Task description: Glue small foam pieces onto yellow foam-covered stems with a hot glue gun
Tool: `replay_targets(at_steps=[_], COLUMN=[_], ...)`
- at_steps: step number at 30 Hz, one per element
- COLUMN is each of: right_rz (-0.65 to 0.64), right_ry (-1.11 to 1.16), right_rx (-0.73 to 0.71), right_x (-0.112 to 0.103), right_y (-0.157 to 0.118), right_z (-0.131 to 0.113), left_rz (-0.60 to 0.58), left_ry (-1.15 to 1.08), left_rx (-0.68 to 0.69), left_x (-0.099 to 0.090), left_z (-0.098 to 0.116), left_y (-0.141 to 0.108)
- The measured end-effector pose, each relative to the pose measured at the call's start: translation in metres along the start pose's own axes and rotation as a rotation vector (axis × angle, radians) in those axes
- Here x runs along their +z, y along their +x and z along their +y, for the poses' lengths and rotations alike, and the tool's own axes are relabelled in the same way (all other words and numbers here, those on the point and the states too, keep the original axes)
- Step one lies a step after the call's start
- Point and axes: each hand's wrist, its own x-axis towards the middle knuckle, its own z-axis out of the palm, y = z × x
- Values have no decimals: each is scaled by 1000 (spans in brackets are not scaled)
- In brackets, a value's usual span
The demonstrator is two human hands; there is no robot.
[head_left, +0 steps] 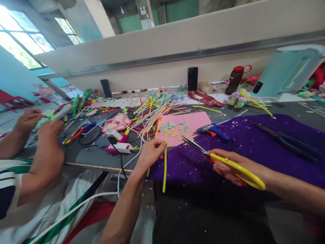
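My left hand pinches a yellow fuzzy stem, which hangs upright past the front edge of the purple cloth. To the right, my right hand holds scissors with yellow and red handles, their blades pointing up and left, slightly parted. The blade tips lie a short way right of the stem, not touching it. Beyond my left hand, a pink sheet carries small cut yellow and green pieces. A blue glue gun rests at the sheet's right edge.
Black pliers lie at right on the cloth. Behind are a phone, a dark bottle, a kettle and a heap of coloured stems. Plugs and cables sit left; a person's hands work at far left.
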Motion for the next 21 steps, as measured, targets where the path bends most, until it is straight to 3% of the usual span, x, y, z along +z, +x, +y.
replay_targets(at_steps=[5,11,17,21], right_rz=[83,400,654,725], right_ry=[-142,-584,-1189,-1354], right_rx=[-55,-180,-34,14], right_x=[-7,-44,-90,-107], right_y=[-18,-48,-72,-74], right_z=[-14,-14,-1,4], left_rz=[-63,-41,-80,-99], left_ry=[-332,-549,-655,-701], left_rx=[-11,-24,-15,-7], left_x=[-9,-5,4,11], left_z=[10,17,29,33], left_y=[-5,-4,0,6])
